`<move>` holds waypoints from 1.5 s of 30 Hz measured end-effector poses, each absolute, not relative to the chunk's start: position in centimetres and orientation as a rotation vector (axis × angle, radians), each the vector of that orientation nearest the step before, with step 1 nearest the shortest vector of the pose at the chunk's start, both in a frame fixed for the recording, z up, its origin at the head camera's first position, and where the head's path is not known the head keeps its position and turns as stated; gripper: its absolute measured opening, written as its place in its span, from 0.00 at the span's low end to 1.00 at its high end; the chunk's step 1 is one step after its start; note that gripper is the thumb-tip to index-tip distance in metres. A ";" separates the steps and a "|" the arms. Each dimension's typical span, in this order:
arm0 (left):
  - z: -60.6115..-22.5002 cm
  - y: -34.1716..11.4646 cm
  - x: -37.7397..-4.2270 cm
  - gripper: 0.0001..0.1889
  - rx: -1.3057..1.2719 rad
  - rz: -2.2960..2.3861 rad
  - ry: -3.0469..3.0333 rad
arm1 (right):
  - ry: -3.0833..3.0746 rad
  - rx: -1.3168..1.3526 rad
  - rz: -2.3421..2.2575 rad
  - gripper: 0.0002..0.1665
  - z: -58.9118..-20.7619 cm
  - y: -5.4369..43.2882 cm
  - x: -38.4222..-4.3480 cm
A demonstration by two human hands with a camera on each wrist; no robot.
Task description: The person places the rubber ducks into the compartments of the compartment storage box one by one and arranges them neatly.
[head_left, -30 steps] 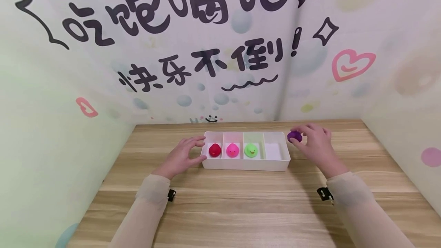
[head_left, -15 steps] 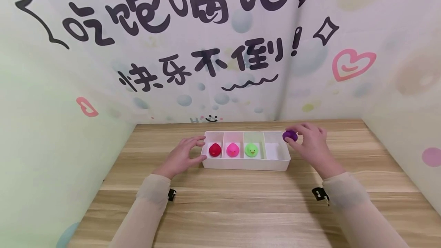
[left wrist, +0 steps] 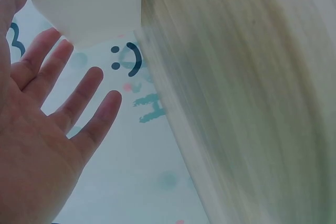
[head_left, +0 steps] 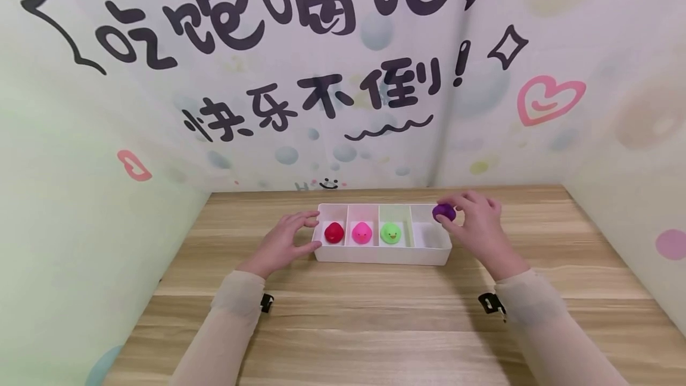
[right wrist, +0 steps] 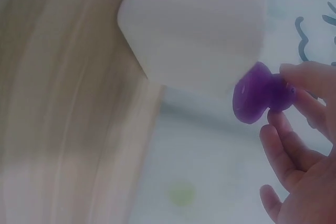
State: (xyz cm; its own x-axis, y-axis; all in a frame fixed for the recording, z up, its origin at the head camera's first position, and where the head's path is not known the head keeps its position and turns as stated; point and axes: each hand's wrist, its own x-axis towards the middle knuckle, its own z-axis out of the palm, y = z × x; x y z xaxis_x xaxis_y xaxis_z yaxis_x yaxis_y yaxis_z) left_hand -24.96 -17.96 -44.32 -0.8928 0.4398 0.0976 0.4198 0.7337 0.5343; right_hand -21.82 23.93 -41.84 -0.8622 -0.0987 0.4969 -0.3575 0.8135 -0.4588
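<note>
Between thumb and fingers my right hand (head_left: 477, 228) pinches a small purple rubber duck (right wrist: 254, 94), held above the right end of a white divided box (head_left: 383, 256). In the right wrist view the duck is just beside the box's outer end wall (right wrist: 194, 24). My left hand (head_left: 281, 243) rests at the box's left end, fingertips and thumb touching its corners, fingers spread and fairly straight in the left wrist view. From left to right, a red duck (head_left: 334, 233), a pink duck (head_left: 361, 233) and a green duck (head_left: 391, 233) sit in separate compartments. Nothing lies in the rightmost compartment (head_left: 427, 235).
The box stands near the back of a wood-grain table (head_left: 364, 326). Behind it rises a white wall (head_left: 257, 165) with dark lettering and pale bubbles. Side walls border the table at left and right. Each wrist wears a black strap (head_left: 490, 303).
My right hand has moved left with the purple duck, from beside the box to over its right end. The left hand and the box have stayed in place.
</note>
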 end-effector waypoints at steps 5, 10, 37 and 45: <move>-44.3 -18.0 -25.0 0.26 0.729 0.878 2.888 | -2.537 0.347 0.750 0.14 -42.2 23.6 -21.9; -44.3 -18.0 -24.9 0.27 0.721 0.874 2.895 | -2.527 0.362 0.743 0.14 -42.2 23.3 -22.0; -44.4 -18.1 -24.9 0.25 0.742 0.902 2.898 | -2.585 0.396 0.739 0.13 -43.0 22.5 -22.0; -44.4 -18.1 -24.9 0.26 0.726 0.901 2.890 | -2.603 0.404 0.736 0.14 -43.5 22.4 -22.1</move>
